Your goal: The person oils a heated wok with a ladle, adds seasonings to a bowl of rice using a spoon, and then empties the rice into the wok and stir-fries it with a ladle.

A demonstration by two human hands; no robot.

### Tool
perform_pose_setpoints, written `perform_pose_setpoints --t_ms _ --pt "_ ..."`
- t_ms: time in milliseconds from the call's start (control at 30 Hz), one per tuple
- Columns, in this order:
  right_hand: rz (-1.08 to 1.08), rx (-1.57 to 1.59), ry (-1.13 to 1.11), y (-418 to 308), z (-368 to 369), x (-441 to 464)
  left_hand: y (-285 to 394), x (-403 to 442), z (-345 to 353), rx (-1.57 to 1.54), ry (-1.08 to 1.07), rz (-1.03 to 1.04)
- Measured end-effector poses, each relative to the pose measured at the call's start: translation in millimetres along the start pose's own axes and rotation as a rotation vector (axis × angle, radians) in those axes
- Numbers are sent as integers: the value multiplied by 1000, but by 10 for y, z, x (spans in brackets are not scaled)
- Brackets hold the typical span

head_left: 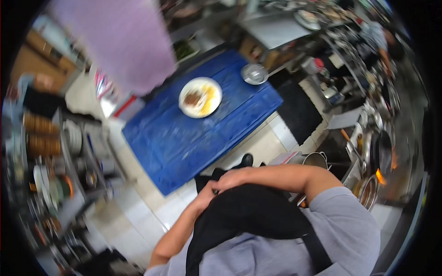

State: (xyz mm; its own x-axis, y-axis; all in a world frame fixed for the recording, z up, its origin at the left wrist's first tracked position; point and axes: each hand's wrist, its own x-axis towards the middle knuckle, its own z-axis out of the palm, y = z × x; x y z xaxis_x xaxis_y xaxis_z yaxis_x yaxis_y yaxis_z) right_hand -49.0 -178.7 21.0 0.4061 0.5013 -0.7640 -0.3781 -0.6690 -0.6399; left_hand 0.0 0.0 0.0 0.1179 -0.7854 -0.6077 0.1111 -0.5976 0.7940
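Note:
My left hand (pixel 206 197) and my right hand (pixel 232 178) meet at my waist, against the front of my black apron (pixel 251 209). Both have their fingers curled and seem to touch each other. A small dark bit shows between them, but what they hold, if anything, is hidden. Beyond them stands a table with a scuffed blue top (pixel 184 147). On it lies a round white plate (pixel 189 84) with brown crumbly food, something white and a yellow topping, apart from both hands. A metal bowl (pixel 254 73) sits at the table's far right corner.
A blurred lilac cloth (pixel 115 41) hangs close at upper left. Shelves with stacked plates (pixel 72 138) stand left. On the right, flames (pixel 380 176) rise beside a dark pan (pixel 382 149) and a pot (pixel 368 192). Another person (pixel 375 39) is at upper right.

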Motion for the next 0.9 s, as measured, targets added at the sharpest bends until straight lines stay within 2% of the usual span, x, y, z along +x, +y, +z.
perform_pose_setpoints --t_ms 33,67,100,167,200,233,267,300,333,400,433,500,533,567,600,633,700,733,767,833,867,900 --pt "49 157 55 -5 56 158 -185 32 -114 3 -27 16" --pt "-50 317 58 -55 101 255 -245 3 -234 -4 -24 -66" --pt "-139 436 103 644 173 -1008 695 500 680 5 -8 -96" --pt "-277 598 169 992 164 -823 394 879 560 66 -41 -92" --pt "-492 438 253 1246 118 -664 506 985 488 235 -10 -155" --pt "-669 270 332 1577 104 -589 730 1129 596 154 -55 -154" --pt "-896 245 472 1868 151 -527 961 1273 706 73 -99 -156" --pt "-985 318 550 2187 163 -513 1019 1434 763 -68 -161 -132" --pt "-580 409 501 2276 182 -1278 1042 1640 719 -54 -305 -169" --pt "-527 730 725 2881 491 -2038 1402 1814 709 -89 -285 -188" --pt "-377 881 823 3189 719 -2496 1596 1920 694 -159 -251 -216" --pt "-228 1009 1082 3826 1265 -3196 1756 2147 460 152 -186 -140" --pt "-167 978 1160 4068 1536 -3526 1928 2203 399 153 -186 -134" --pt "-122 983 1247 4074 1742 -3891 2144 2204 359 240 -298 -177" --pt "-95 967 1269 4047 1948 -4130 2320 2181 368 327 -405 -226" --pt "-70 948 1289 4008 2079 -4343 2476 2153 428 326 -393 -229" --pt "49 825 1158 3789 2327 -4448 2739 2184 546 511 -784 -120" --pt "107 823 1032 3497 2367 -4564 2676 2232 581 310 -840 -176" --pt "167 822 905 3286 2378 -4580 2777 2311 649 306 -838 -179" --pt "-161 924 1184 3241 2623 -4139 3168 2394 909 277 -675 -119" --pt "-157 931 1167 3259 2485 -4195 3569 2424 1122 278 -590 -78" --pt "-163 986 1275 3208 2278 -4218 3678 2619 1211 269 -595 -90"
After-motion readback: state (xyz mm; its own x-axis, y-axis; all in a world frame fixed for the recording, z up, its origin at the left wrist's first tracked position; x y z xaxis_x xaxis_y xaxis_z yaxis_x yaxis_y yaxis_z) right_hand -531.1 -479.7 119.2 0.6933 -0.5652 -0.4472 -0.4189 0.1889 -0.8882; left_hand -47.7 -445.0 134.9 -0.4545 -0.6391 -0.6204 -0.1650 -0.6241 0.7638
